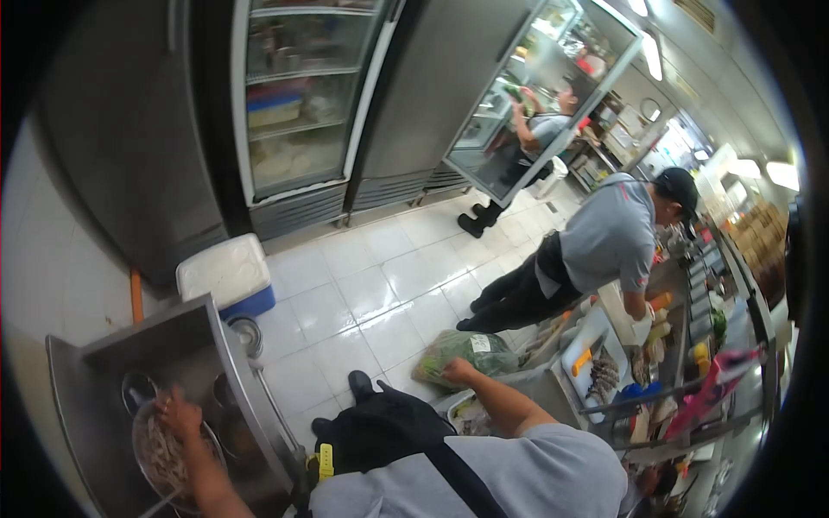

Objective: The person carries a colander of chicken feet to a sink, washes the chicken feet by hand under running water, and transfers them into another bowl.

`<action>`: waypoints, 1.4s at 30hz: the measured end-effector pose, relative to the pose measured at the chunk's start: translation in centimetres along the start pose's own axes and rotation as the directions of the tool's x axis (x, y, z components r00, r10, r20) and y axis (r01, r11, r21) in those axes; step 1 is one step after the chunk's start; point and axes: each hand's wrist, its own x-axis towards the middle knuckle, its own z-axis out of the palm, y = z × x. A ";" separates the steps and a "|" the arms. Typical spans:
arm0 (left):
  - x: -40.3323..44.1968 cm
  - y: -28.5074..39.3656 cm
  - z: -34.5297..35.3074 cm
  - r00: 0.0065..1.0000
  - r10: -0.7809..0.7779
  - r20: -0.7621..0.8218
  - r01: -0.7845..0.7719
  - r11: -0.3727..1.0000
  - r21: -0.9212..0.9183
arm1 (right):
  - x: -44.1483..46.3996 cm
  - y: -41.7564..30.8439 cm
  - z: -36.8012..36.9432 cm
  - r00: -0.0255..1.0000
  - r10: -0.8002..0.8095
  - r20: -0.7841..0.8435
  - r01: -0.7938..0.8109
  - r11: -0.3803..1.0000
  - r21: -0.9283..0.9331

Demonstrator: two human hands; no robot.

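At the lower left, my left hand (180,416) is over a round metal bowl (213,442) inside a steel sink. Its fingers look curled, but blur hides what they hold. Pale strips (162,449) of food fill the bowl, and a thin handle leans over its near edge. My right hand (460,371) is closed on a clear plastic bag (488,352) of green leafy vegetables, which has a white label. Beneath that bag, part of a tray (467,413) with food in it shows beside my apron.
A blue cooler box (250,298) with a white lid stands on the floor by the steel sink (207,332). One co-worker (604,233) leans over the prep counter at right. Another person (540,129) is behind an open glass fridge door (553,112). A white tray (577,354) holds food.
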 end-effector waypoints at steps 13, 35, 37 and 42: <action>3.4 -17.5 10.5 0.998 -0.054 0.027 0.058 0.984 -0.168 | -3.6 -14.4 12.2 0.965 -0.207 0.162 0.185 0.973 0.140; -6.8 -42.5 2.5 0.672 -0.624 0.398 0.110 -0.448 -0.887 | 10.7 -35.5 12.4 0.881 -0.325 0.344 0.265 0.941 0.210; -6.9 -43.0 0.7 0.734 -0.538 0.415 0.180 -0.436 -0.882 | 12.0 -38.8 12.9 0.842 -0.365 0.397 0.320 0.931 0.177; -4.8 -43.5 -1.7 0.567 -0.788 0.240 -0.279 -0.458 -0.844 | 17.9 -47.3 12.8 0.703 -0.563 0.434 0.610 0.792 0.040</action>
